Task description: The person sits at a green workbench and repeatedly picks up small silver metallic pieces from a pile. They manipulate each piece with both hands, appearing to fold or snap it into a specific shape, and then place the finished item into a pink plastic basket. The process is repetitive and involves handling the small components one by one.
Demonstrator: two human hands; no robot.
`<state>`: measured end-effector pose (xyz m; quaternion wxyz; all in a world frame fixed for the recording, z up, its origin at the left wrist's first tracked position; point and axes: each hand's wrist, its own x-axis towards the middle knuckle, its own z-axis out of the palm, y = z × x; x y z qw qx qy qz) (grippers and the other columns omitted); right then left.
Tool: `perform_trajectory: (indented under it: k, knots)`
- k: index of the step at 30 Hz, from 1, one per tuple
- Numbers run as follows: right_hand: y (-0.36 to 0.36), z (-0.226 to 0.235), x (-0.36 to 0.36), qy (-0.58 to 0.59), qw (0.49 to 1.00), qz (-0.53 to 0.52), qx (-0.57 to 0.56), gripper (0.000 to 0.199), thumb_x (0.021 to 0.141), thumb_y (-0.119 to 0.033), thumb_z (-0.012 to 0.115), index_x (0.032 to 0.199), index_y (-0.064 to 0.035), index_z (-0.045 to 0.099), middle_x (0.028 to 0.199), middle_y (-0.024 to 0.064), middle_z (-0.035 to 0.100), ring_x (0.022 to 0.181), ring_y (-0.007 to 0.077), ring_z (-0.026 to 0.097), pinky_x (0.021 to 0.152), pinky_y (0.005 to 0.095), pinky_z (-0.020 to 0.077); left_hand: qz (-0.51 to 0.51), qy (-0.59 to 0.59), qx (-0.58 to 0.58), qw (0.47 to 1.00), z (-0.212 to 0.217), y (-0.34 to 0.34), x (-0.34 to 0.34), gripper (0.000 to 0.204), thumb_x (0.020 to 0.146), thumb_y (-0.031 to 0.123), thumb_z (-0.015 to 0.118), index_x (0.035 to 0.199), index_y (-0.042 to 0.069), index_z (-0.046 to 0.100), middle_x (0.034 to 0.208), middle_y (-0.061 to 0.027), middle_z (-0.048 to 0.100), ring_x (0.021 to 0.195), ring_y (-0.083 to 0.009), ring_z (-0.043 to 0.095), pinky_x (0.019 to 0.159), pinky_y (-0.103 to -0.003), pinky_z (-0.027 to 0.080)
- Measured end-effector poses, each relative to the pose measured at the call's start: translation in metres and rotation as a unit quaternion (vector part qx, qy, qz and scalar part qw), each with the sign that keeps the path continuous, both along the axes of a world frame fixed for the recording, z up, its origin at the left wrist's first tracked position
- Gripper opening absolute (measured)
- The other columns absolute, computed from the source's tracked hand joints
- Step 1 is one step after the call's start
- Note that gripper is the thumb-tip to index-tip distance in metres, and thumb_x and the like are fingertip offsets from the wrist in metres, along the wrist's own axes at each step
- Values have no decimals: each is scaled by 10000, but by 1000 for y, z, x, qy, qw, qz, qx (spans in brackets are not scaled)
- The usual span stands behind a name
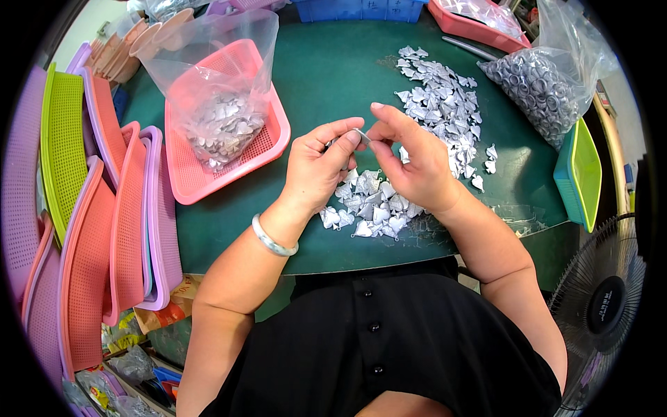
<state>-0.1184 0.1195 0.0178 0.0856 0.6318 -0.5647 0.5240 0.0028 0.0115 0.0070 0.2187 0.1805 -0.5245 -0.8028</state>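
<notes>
Over the table's middle, my left hand [321, 161] pinches a small grey metal charm [362, 136] between thumb and forefinger, its other fingers curled. My right hand [420, 163] closes thumb and a fingertip on the charm's right end, with one finger raised; its exact shape is partly covered. Below both hands lies a pile of silvery leaf- or heart-shaped metal charms [379, 208], each with a small loop. A larger spread of such charms [441, 104] stretches away behind my right hand.
At left, a pink basket [182, 184] holds a clear bag of charms [226, 128]. Stacked plastic baskets [90, 278] line the left edge. At right are a bag of metal rings [535, 80], a green basket [580, 174] and a fan [604, 306]. A blue crate [358, 10] stands at the back.
</notes>
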Motion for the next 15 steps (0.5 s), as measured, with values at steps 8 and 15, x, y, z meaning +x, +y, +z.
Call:
perform_trajectory:
  k: [8, 15]
  knots:
    - [3, 7, 0, -15, 1000, 11, 24, 514, 713, 88, 603, 1200, 4, 462, 767, 106, 589, 651, 248, 599, 575, 307, 483, 5, -59, -102, 993, -6, 0, -2, 228, 886, 108, 538, 1093, 48, 613, 767, 8, 621, 579, -25, 485, 514, -172, 415]
    - [4, 9, 1, -18, 999, 17, 22, 505, 696, 118, 583, 1177, 13, 467, 740, 101, 593, 621, 228, 610, 544, 299, 482, -32, -46, -35, 998, -5, 2, 1, 223, 891, 131, 553, 1064, 3, 614, 795, -19, 622, 586, -37, 497, 520, -175, 413]
